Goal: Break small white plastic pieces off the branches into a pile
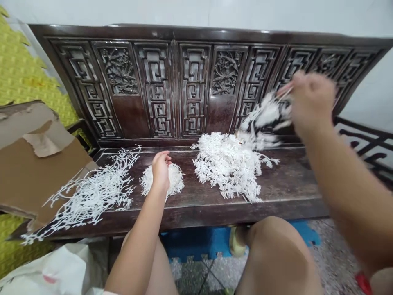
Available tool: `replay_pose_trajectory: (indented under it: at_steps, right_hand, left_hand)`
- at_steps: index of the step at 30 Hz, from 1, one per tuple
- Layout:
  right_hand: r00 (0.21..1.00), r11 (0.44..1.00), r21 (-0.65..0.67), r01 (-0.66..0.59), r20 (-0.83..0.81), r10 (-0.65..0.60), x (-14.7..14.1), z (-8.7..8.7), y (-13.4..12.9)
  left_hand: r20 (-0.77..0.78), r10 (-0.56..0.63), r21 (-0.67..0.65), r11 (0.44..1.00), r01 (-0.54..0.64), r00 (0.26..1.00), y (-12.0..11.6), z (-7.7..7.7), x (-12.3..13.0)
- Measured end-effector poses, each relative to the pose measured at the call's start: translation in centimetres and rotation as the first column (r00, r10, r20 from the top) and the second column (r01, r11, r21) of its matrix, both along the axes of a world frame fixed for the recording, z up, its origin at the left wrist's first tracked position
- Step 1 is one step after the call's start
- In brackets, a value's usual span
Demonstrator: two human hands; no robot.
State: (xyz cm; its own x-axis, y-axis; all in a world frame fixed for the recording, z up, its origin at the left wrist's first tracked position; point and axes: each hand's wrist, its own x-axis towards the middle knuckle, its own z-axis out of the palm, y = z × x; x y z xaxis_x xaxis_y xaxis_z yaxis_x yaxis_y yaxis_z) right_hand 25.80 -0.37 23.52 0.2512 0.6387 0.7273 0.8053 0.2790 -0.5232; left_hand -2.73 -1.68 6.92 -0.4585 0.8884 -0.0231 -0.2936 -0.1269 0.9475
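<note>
My right hand (313,100) is raised above the right side of the bench and blurred by motion. Its fingers are closed on a white branched plastic sprig (267,112), which hangs down to the left. Below the sprig lies a large heap of white leafy sprigs (229,164). My left hand (160,169) is over a smaller pile of short white pieces (176,180), its fingers loosely curled and partly apart; I see nothing held in them. Farther left, bare white branched stems (95,192) lie in a tangle.
All the piles rest on a dark wooden bench (196,196) with a carved lattice back (132,110). Torn cardboard (39,172) stands at the left end, near yellow foam mats (24,65). A white bag (58,270) is at lower left, and blue matting (196,243) lies beneath the bench.
</note>
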Motion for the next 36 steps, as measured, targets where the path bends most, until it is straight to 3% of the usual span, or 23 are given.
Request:
replay_pose_trajectory:
  at_steps: [2, 3, 5, 7, 9, 11, 14, 16, 18, 20, 23, 26, 30, 33, 36]
  right_hand:
    - [0.974, 0.96, -0.229, -0.161, -0.191, 0.118, -3.0, -2.8, -1.4]
    - [0.948, 0.906, -0.338, -0.257, -0.271, 0.168, -4.5, -4.7, -1.9]
    - [0.885, 0.796, -0.433, -0.424, -0.387, 0.261, -7.2, -8.6, -2.4]
    - [0.763, 0.714, -0.383, -0.586, -0.557, 0.328, -9.1, -12.2, -2.5]
    - [0.625, 0.684, -0.283, -0.673, -0.712, 0.32, -10.1, -14.6, -2.6]
    - [0.484, 0.654, -0.222, -0.724, -0.838, 0.251, -10.1, -15.7, -2.8]
    - [0.228, 0.538, -0.155, -0.829, -0.971, 0.071, -9.1, -15.9, -3.2]
    - [0.061, 0.491, -0.069, -0.868, -0.998, -0.032, -8.3, -15.8, -3.4]
    - [-0.048, 0.493, 0.006, -0.87, -0.996, -0.072, -7.7, -15.8, -3.4]
    - [-0.118, 0.498, 0.066, -0.864, -0.99, -0.072, -7.5, -15.9, -3.3]
    - [-0.138, 0.426, 0.086, -0.901, -0.986, -0.093, -7.7, -16.2, -3.3]
    - [-0.031, 0.346, -0.01, -0.938, -0.993, -0.114, -8.0, -16.7, -3.5]
    - [0.087, 0.402, -0.126, -0.907, -0.99, -0.116, -8.2, -17.6, -4.0]
    - [0.124, 0.422, -0.175, -0.889, -0.981, -0.146, -8.3, -17.8, -4.4]
    - [0.204, 0.323, -0.217, -0.921, -0.976, -0.076, -7.7, -17.6, -4.5]
  left_hand:
    - [-0.076, -0.102, 0.02, 0.994, 0.103, 0.992, -0.9, 0.3, 0.3]
    - [-0.137, -0.135, 0.039, 0.989, 0.141, 0.981, -1.5, 0.3, 0.5]
    - [-0.286, -0.15, 0.086, 0.98, 0.181, 0.946, -2.8, 0.2, 1.0]
    - [-0.412, -0.192, 0.091, 0.964, 0.25, 0.891, -4.0, 0.0, 1.6]
    - [-0.493, -0.286, 0.036, 0.937, 0.348, 0.821, -4.7, -0.3, 2.2]
    - [-0.543, -0.365, -0.051, 0.913, 0.404, 0.756, -4.9, -0.5, 2.6]
    - [-0.54, -0.468, -0.209, 0.879, 0.428, 0.7, -4.6, -1.1, 2.9]
    - [-0.477, -0.577, -0.297, 0.815, 0.497, 0.662, -4.3, -1.6, 3.1]
    - [-0.412, -0.668, -0.32, 0.743, 0.587, 0.62, -4.1, -2.2, 3.6]
    - [-0.395, -0.685, -0.28, 0.724, 0.63, 0.612, -4.2, -2.6, 4.5]
    - [-0.446, -0.609, -0.191, 0.78, 0.595, 0.655, -4.8, -2.8, 5.9]
    - [-0.598, -0.479, -0.122, 0.847, 0.518, 0.642, -5.6, -2.9, 6.9]
    - [-0.801, -0.263, -0.034, 0.916, 0.399, 0.538, -6.1, -2.9, 7.3]
    - [-0.784, -0.291, -0.064, 0.917, 0.394, 0.549, -6.0, -2.9, 7.4]
    - [-0.683, -0.317, -0.121, 0.937, 0.327, 0.658, -5.8, -2.9, 7.1]
